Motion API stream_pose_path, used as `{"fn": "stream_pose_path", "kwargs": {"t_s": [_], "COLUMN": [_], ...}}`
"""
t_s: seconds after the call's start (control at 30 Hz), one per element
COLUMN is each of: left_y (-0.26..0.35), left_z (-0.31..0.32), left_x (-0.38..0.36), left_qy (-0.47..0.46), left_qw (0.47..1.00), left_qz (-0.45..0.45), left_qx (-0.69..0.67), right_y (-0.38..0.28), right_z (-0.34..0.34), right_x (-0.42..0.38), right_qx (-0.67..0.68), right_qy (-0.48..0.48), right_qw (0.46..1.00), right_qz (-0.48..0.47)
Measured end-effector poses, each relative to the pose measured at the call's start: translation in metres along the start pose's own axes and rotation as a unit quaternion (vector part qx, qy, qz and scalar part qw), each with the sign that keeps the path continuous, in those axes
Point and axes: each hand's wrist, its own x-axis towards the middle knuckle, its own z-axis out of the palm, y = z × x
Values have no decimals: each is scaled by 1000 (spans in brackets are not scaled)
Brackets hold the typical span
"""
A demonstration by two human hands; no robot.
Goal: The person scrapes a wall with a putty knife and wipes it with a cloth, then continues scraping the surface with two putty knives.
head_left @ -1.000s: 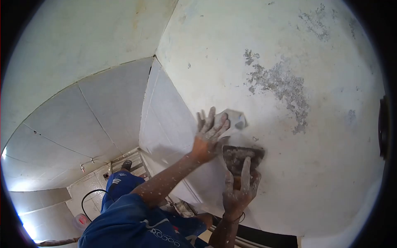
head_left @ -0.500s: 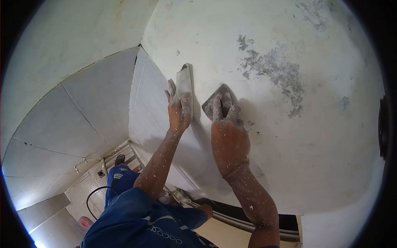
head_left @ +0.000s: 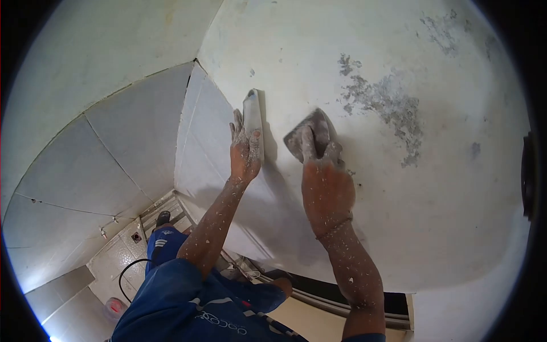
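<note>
Gripping a dark scraper (head_left: pixel 305 121) in the right hand (head_left: pixel 326 185), left of and a bit lower than the rough grey patch (head_left: pixel 399 108) on the wall (head_left: pixel 450 222). Gripping a pale board (head_left: pixel 251 117) in the left hand (head_left: pixel 246 151), farther left of the patch than the scraper. Hard to tell if touching the wall with the scraper's edge. To work well, best to press softly and evenly, keep the whole edge down, and tilt the scraper just a little, so as not to dig in a corner. Good, too, to hold the board steady and near, but out of the scraper's way. Reaching up with the right arm (head_left: pixel 354 262) from below the patch, bent at the elbow, with a finger (head_left: pixel 307 143) laid along the scraper. Reaching up with the left arm (head_left: pixel 214 225) too, slanting in from well below and left of the patch, with the thumb (head_left: pixel 254 138) on the side of the board nearer the patch.
</note>
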Motion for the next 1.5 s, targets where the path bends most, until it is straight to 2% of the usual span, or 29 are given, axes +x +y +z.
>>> {"fn": "stream_pose_path", "kwargs": {"t_s": [0.03, 0.13, 0.2, 0.23, 0.27, 0.33, 0.4, 0.47, 0.53, 0.57, 0.6, 0.63, 0.67, 0.73, 0.77, 0.83, 0.87, 0.9, 1.0, 1.03, 1.1, 1.13, 1.2, 1.23, 1.3, 1.37, 1.4, 1.43, 1.5], "left_y": [3, 6, 8, 8, 3, 3, 13, 34, 71, 94, 104, 100, 92, 68, 67, 68, 75, 89, 78, 68, 18, 20, 19, 17, 11, 15, 20, 15, -19], "left_z": [3, -1, 2, 3, 3, 8, 20, 27, 29, 28, 37, 42, 44, 39, 42, 55, 53, 48, 57, 57, 72, 65, 59, 56, 54, 52, 49, 43, 23], "left_x": [-2, -1, -7, -15, -15, -3, -8, 14, 50, 72, 83, 67, 47, -14, -10, -10, 9, 33, 12, -24, -69, -68, -45, -36, -23, -8, 5, 26, 75], "left_qy": [-1, 4, -18, -33, -68, -94, -11, 25, 59, 59, 96, 90, 87, -22, -18, 95, 98, 51, 84, 2, -93, -97, -75, -75, -46, 15, -42, 10, 156], "left_qw": [1000, 1000, 999, 998, 997, 995, 994, 985, 973, 968, 963, 959, 947, 965, 964, 949, 947, 975, 948, 939, 961, 961, 936, 937, 901, 890, 922, 926, 924], "left_qz": [0, -6, 8, 8, -15, -26, 109, 156, 202, 222, 250, 260, 278, 221, 224, 292, 296, 212, 280, 280, 241, 238, 337, 335, 415, 446, 272, 248, 264], "left_qx": [-2, -20, -38, -43, -29, -14, 26, 69, 96, 103, 16, 72, 133, 138, 144, 76, 78, 29, 128, 199, 96, 98, 64, 67, 114, 95, 273, 284, 228], "right_y": [2, 4, 10, -3, -3, -1, 16, 26, 29, 32, 37, 42, 46, 46, 43, 42, 42, 41, 37, 36, 36, 34, 34, 31, 26, 19, 16, 12, 10], "right_z": [6, 3, 34, 38, 35, 23, 37, 43, 41, 45, 49, 54, 58, 65, 70, 77, 79, 80, 87, 93, 102, 102, 99, 100, 102, 111, 116, 121, 134], "right_x": [-2, 0, 17, 24, 18, 5, -25, -44, -56, -58, -60, -66, -68, -65, -62, -62, -59, -60, -75, -78, -73, -71, -56, -54, -55, -64, -67, -71, -72], "right_qx": [16, -5, 90, 81, 83, 163, 194, 229, 180, 182, 202, 221, 226, 270, 264, 260, 255, 254, 295, 306, 323, 325, 306, 309, 337, 360, 379, 383, 404], "right_qy": [96, 44, 209, 328, 330, 407, 377, 372, 283, 284, 253, 214, 217, 291, 322, 340, 366, 368, 335, 349, 361, 358, 374, 373, 334, 312, 304, 298, 288], "right_qw": [995, 998, 971, 937, 937, 894, 901, 894, 942, 941, 946, 951, 949, 918, 909, 904, 895, 895, 895, 886, 875, 875, 875, 875, 880, 879, 874, 874, 868], "right_qz": [3, 37, -68, -87, -84, -94, -89, -103, 20, 17, 30, 42, 37, 5, 10, 3, 0, -2, 28, 15, 3, 4, -5, -7, -9, 5, 20, 21, 34]}}
